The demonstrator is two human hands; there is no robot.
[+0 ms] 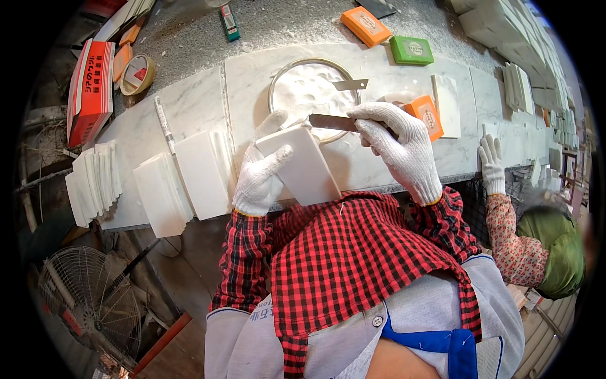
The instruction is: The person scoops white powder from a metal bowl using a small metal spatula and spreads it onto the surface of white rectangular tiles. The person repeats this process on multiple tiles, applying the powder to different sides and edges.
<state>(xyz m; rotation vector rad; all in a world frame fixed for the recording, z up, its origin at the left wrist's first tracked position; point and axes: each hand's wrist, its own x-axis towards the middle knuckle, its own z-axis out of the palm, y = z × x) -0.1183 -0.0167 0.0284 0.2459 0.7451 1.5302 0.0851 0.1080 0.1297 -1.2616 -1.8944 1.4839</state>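
Note:
My left hand (259, 180), in a white knit glove, grips a white stone tile (306, 165) by its left side, thumb across its face. The tile is tilted above the table's near edge. My right hand (401, 142), gloved as well, is closed on a flat metal blade (329, 122). Its tip reaches the tile's far upper corner, by a little white paste; whether it touches I cannot tell. Just beyond is a round metal-rimmed pan (271, 95) of white paste or powder (309, 88). A second blade with a hole (351, 84) rests at its right rim.
Stacked white tiles (201, 170) stand left along the marble tabletop (249, 69). Orange boxes (424, 117), a green box (411, 50) and a tape roll (137, 74) lie around. A caged fan (95, 303) is lower left. A co-worker's gloved hand (490, 165) rests right.

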